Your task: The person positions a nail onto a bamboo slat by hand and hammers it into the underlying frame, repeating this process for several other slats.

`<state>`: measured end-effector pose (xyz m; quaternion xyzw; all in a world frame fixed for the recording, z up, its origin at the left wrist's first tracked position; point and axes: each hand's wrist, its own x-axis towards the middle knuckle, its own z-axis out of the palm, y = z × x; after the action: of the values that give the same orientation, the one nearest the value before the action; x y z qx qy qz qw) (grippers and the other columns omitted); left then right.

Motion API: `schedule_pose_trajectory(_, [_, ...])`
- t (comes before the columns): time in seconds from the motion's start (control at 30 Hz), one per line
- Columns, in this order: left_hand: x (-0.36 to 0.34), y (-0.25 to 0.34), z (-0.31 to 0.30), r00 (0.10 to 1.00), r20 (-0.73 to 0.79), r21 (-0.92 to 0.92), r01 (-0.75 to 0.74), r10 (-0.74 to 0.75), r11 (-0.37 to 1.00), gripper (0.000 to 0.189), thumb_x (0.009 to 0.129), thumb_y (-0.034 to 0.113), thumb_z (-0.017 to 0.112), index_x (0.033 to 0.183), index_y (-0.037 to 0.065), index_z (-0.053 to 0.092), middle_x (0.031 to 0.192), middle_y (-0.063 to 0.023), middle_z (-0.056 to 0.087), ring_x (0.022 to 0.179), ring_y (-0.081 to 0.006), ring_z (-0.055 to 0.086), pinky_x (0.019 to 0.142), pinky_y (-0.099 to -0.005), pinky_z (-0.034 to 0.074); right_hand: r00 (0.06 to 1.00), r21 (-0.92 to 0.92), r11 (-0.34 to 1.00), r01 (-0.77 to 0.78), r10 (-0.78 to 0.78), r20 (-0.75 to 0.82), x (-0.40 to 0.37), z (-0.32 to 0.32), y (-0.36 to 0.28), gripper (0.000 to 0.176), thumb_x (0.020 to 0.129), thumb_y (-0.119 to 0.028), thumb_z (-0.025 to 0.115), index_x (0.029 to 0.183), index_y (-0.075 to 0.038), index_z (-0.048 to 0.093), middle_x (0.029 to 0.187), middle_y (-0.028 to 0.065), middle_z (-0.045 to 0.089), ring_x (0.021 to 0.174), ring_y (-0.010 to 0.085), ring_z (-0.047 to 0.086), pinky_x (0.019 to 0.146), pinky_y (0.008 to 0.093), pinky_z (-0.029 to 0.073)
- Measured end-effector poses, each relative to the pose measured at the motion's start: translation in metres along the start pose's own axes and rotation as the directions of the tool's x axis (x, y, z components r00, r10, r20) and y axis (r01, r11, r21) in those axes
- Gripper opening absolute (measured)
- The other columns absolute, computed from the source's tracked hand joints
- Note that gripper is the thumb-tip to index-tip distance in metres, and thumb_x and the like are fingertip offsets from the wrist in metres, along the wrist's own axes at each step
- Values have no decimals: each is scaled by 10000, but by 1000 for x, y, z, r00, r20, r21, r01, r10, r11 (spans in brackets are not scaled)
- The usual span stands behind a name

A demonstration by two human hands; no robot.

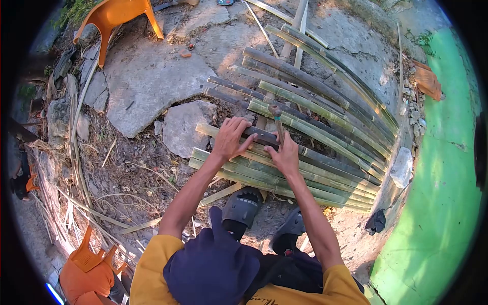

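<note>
Long bamboo strips [325,119], green and dark brown, lie side by side across the ground. Over the near strips, my left hand [232,137] rests with its fingers spread on a dark bamboo piece. Just to its right, my right hand [285,152] is closed round the handle of a hammer [277,116], whose head points away from me. The fingertips of my right hand also lie near the dark piece. Part of the handle is hidden by my fingers.
An orange chair [114,19] stands at the upper left. A person in orange [87,279] is at the lower left. Flat broken slabs [152,91] lie left of the strips. At the right are a white stone [402,168] and a green surface [432,203].
</note>
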<state>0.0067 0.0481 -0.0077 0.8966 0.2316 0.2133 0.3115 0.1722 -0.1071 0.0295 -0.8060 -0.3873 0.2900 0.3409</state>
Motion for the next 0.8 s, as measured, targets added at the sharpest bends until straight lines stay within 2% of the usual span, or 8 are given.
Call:
schedule_pose_trajectory(0.07, [2,2,0,999,1,35,47,-47,998,356,927,316,778,1118,57,625,1103,-120,659,1003,-339,648,901,-421,494,997,0,998,60,-60,-47,3,3,2,467,772,-110,903,1093,-10,579,827,135,600,619,284,563,633,416,470])
schedule_pose_trajectory(0.1, [3,5,-1,999,4,32,47,-47,998,356,927,316,778,1118,57,625,1103,-120,659,1003,-339,648,901,-421,494,997,-1,998,57,-57,-47,3,2,0,467,772,-110,903,1093,-10,579,827,135,600,619,284,563,633,416,470])
schedule_pose_trajectory(0.2, [6,8,-3,973,114,4,200,-199,980,339,934,309,774,1103,63,614,1053,-120,676,909,-363,685,792,-424,528,999,27,1000,3,-2,-33,4,3,-4,393,822,-110,871,1071,-8,584,765,126,589,577,282,545,607,416,466])
schedule_pose_trajectory(0.27, [8,5,-1,982,31,-164,187,-184,969,315,947,317,752,1063,72,591,989,-120,675,810,-390,681,676,-467,519,993,57,998,12,-5,-115,6,7,-3,327,864,-109,839,1046,-6,587,728,121,581,548,276,535,581,411,458])
schedule_pose_trajectory(0.4, [12,8,-2,968,36,-181,252,-250,951,314,953,304,747,1084,76,575,979,-141,697,820,-400,693,687,-488,523,987,78,997,13,-1,-160,8,12,1,301,879,-102,823,1028,-4,581,743,131,601,561,269,550,577,401,458])
schedule_pose_trajectory(0.5, [16,7,-5,953,111,-148,297,-283,943,308,977,314,727,1085,77,562,978,-160,713,836,-405,699,692,-490,523,985,98,995,-25,42,-169,9,10,1,297,878,-94,825,1016,-4,577,768,136,624,561,250,558,571,394,459])
schedule_pose_trajectory(0.57, [15,6,-3,935,101,-239,353,-339,904,286,1027,312,675,1046,45,574,905,-190,695,826,-402,696,723,-478,523,989,111,994,-16,32,-142,6,6,-3,299,875,-83,826,996,-5,564,782,132,638,551,233,551,571,386,462])
schedule_pose_trajectory(0.8, [18,14,10,913,24,-94,409,-408,908,278,1047,332,648,966,77,573,809,-143,698,725,-402,685,632,-500,505,984,168,984,-57,84,-156,7,9,1,309,874,-86,832,979,-3,553,770,114,640,533,204,526,559,371,453])
